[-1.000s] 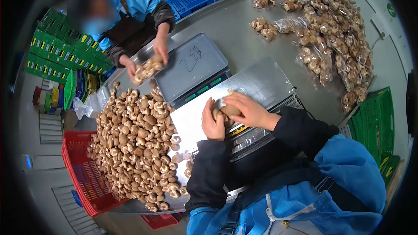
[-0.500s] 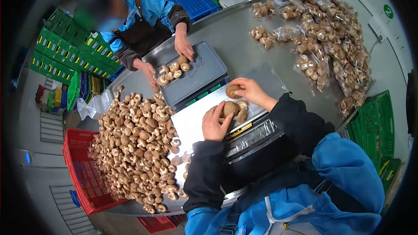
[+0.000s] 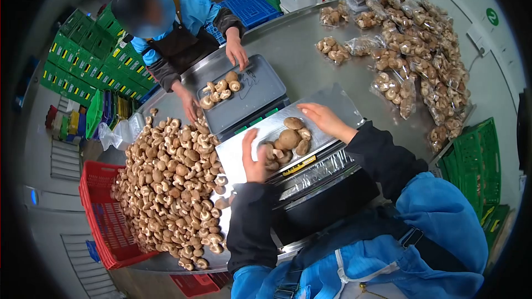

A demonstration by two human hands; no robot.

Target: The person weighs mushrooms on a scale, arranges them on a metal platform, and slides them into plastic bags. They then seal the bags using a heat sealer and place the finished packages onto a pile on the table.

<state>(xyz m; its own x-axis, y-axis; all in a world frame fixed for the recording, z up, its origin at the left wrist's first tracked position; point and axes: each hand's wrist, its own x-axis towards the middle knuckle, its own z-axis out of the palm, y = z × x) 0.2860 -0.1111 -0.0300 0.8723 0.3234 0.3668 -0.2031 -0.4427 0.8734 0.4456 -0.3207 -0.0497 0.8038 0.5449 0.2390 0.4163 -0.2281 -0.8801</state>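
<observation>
The basket (image 3: 105, 205) is red, the stacked crates (image 3: 83, 61) green with yellow-and-black labels — the mushrooms (image 3: 166, 182) mottled brown and cream.

A small cluster of loose mushrooms (image 3: 288, 139), with smooth, rounded brown caps and some paler undersides showing, lies bunched on the shiny metal plate (image 3: 274, 127), some caps facing up and others tipped sideways.

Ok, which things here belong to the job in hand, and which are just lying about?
In the job, likely:
- mushroom cluster between left hand and right hand
- film roll
- loose mushroom pile
- bagged mushrooms

Seemingly just about:
- red crate
- green crates
- blue crate
</observation>
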